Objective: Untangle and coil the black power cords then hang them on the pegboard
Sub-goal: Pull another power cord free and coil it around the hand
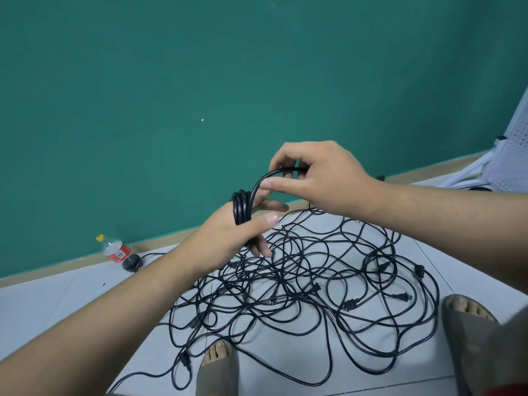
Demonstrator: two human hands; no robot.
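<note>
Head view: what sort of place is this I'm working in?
Probably a bare indoor room used as a work or storage corner: a plain teal painted wall, a pale tiled floor strewn with tangled black power cords, and a white perforated pegboard stand at the right edge.

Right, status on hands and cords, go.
Left hand holds coil wound round it. Right hand pinches the loose cord. Big tangle on floor underfoot.
</note>
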